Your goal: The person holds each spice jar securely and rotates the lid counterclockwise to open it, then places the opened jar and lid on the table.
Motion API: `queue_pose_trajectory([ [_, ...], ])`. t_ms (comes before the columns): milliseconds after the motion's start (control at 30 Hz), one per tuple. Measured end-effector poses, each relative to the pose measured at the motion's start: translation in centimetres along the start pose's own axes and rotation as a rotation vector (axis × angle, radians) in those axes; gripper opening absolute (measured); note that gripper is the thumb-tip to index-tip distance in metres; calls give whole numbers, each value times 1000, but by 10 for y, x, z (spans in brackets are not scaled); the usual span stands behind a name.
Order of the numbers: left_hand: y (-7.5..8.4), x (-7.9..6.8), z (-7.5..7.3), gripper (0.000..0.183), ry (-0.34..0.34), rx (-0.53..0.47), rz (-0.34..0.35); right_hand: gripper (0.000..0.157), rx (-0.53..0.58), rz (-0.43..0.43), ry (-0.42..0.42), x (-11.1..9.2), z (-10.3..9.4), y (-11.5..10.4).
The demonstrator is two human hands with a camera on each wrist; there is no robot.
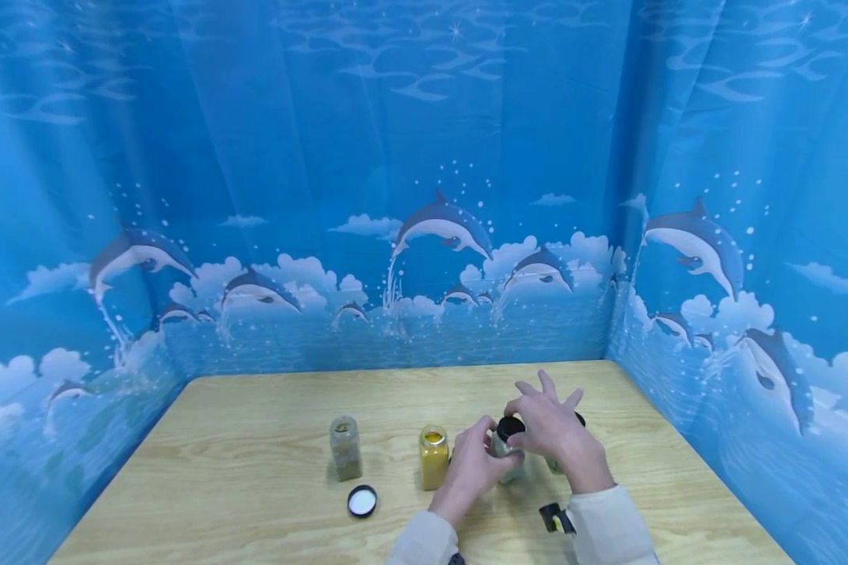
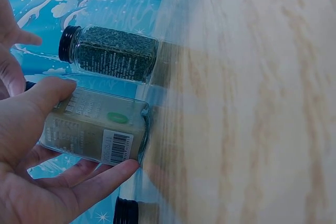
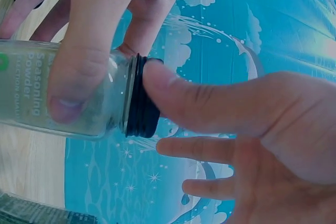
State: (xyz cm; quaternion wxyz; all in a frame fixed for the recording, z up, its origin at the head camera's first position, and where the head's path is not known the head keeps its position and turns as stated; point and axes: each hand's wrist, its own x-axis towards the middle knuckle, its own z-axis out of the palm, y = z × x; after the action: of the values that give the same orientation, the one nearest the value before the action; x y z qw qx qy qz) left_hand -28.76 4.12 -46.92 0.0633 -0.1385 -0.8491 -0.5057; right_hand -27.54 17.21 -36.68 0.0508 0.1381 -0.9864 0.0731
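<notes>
The head view shows you a blue dolphin-print curtain enclosing the wood-grain desk on the sides in sight. Your right hand pinches the black cap between thumb and index finger, its other fingers spread up and away. Your left hand curls its thumb and fingers around the body of the seasoning powder jar, which is upright on the right half of the desk, the cap on its mouth; you can't tell whether its base touches the wood. Just beyond it to the right, partly behind your right hand, stands a capped jar of dark green flakes. Left of your left hand stands the lidless yellow jar, and farther left, well apart from it, the lidless greyish jar. Smallest, a loose black lid lies white inside up, near the greyish jar on your side.
</notes>
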Motion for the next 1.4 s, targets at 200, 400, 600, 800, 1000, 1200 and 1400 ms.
queue_pose_trajectory([
  [200, -1, 0, 0, 33, -11, -3, -9, 35, 27, -7, -24, -1, -1, -1],
  [400, -1, 0, 0, 34, -12, -3, -12, 38, 43, -10, -35, -2, -1, -1],
  [600, -1, 0, 0, 33, -11, -3, -7, 42, 51, -7, -54, -3, -1, -1],
  [800, -2, 0, 0, 31, -24, -10, -3, 49, 45, -4, -37, -2, 0, 0],
  [1000, -1, 0, -1, 29, -46, -21, -9, 50, 30, 15, 31, 1, 4, 0],
  [1200, -1, 0, -2, 30, -38, -1, -4, 39, 1, 15, 92, 4, 7, 1],
  [1400, -2, 2, -3, 31, -55, -17, -18, 31, 4, -22, 56, 5, 9, 0],
])
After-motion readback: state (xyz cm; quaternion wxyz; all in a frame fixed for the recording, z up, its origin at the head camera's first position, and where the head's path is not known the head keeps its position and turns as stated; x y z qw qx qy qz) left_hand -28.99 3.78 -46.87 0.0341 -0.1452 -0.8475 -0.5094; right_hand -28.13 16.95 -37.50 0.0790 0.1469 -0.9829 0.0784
